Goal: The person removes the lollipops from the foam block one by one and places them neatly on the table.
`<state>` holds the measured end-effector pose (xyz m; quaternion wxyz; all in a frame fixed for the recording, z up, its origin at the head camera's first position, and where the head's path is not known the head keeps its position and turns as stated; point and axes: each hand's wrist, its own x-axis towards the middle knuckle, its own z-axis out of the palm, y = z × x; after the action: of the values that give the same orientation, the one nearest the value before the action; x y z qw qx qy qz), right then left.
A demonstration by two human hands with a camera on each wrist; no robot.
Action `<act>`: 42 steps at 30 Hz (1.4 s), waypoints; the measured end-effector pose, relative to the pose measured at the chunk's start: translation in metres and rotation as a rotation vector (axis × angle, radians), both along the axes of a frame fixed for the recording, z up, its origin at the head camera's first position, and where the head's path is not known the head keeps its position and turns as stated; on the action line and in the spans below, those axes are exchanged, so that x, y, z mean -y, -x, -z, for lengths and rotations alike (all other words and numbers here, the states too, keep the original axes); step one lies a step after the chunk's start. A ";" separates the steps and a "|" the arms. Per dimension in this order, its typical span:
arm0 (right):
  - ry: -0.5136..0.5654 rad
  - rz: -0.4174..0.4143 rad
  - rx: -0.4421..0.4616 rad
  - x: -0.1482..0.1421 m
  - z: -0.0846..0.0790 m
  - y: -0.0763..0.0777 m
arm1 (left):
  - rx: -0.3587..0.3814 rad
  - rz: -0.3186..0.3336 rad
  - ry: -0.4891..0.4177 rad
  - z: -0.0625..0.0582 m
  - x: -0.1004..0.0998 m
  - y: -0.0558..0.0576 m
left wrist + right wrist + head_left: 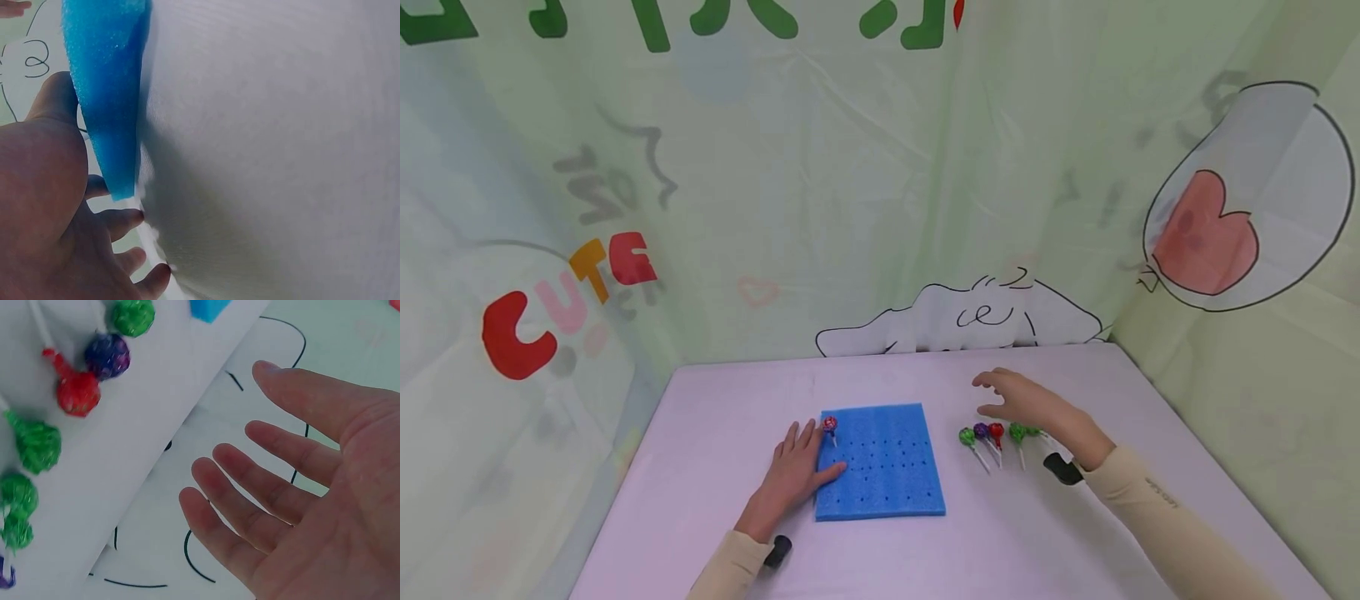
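Note:
A blue foam board (880,479) with rows of small holes lies on the table. In its far left corner a red-wrapped lollipop (830,424) stands on its stick. My left hand (790,473) rests at the board's left edge, thumb over the top, other fingers spread along the side. My right hand (1018,398) hovers above the lollipops on the right, holding nothing, its fingers apart as the right wrist view shows. Beneath it lie a green lollipop (967,436), a purple lollipop (107,356), a red lollipop (79,394) and more green ones (37,447).
The pale table (722,483) has its far edge against a printed curtain (850,208), which also hangs along both sides. A dark wrist camera (1063,468) sits by the right wrist and another (778,551) by the left.

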<state>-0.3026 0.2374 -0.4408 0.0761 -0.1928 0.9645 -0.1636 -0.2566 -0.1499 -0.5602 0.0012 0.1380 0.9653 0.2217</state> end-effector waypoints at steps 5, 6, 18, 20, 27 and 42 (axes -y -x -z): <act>0.039 -0.014 -0.022 0.018 0.004 -0.001 | 0.004 -0.004 0.015 0.002 0.001 0.001; 0.050 -0.019 -0.030 0.021 0.005 -0.001 | 0.003 -0.004 0.019 0.003 0.001 0.001; 0.108 -0.043 -0.143 0.056 0.023 -0.005 | 0.003 -0.006 0.023 0.004 0.001 0.001; 0.111 -0.038 -0.148 0.062 0.025 -0.006 | -0.003 -0.004 0.024 0.004 0.001 0.002; 0.140 -0.053 -0.160 0.080 0.034 -0.009 | -0.008 0.000 0.028 0.006 0.001 0.003; 0.207 -0.058 -0.126 0.120 0.056 -0.014 | -0.009 -0.013 0.033 0.009 0.003 0.005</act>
<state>-0.2891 0.1178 -0.4969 0.0000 -0.2375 0.9393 -0.2476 -0.2618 -0.1524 -0.5695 -0.0025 0.1327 0.9697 0.2052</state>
